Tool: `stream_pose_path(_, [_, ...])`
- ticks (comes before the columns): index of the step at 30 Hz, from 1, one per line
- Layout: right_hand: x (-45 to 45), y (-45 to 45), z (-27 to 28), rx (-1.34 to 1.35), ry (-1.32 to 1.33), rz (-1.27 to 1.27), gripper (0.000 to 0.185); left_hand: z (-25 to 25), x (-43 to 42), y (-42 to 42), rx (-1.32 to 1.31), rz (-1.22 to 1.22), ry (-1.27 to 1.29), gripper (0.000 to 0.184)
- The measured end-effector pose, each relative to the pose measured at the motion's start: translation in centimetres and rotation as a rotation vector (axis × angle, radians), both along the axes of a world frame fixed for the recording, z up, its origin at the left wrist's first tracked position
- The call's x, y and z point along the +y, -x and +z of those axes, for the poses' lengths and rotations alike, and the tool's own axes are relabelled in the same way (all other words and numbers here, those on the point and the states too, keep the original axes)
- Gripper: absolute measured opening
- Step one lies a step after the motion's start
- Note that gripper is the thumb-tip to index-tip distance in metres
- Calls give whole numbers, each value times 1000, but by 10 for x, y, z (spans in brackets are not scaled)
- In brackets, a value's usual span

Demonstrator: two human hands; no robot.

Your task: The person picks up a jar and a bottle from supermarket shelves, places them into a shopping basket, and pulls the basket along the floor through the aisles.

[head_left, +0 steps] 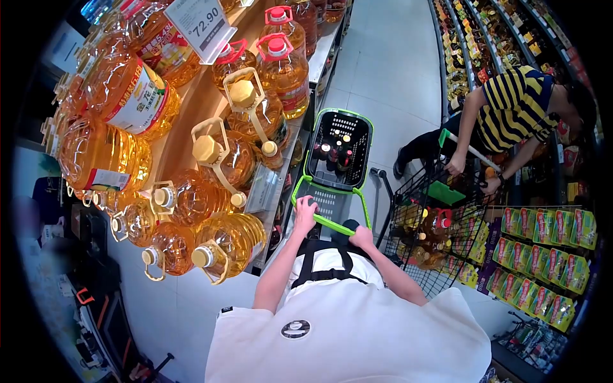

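A black shopping basket (339,115) with a bright green rim stands on the floor in front of me, several dark bottles (337,152) with coloured caps inside it. Its long green pull handle (333,223) reaches back toward my body. My left hand (306,214) is closed around the left end of the handle's crossbar. At the right end, the fingers of my right hand (362,237) are wrapped on the same bar.
On my left, a shelf (175,143) holds large bottles of cooking oil (191,198) and a price sign (203,27). To the right, a person in a striped shirt (514,102) leans over a black wire cart (421,223). Green packets (543,255) hang beyond.
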State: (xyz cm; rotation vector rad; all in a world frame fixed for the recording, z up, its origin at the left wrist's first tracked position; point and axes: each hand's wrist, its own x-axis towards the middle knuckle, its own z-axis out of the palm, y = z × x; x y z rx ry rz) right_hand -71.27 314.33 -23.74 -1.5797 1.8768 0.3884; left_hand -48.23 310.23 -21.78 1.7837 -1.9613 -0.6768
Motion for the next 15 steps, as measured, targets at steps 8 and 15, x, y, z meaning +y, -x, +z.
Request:
stream_pose_path(8, [-57, 13, -6, -90, 65, 6, 25, 3, -62, 13, -78, -13, -61, 31])
stream_pose_path(15, [-131, 48, 15, -175, 159, 28, 24, 10, -136, 45, -111, -58, -55, 26])
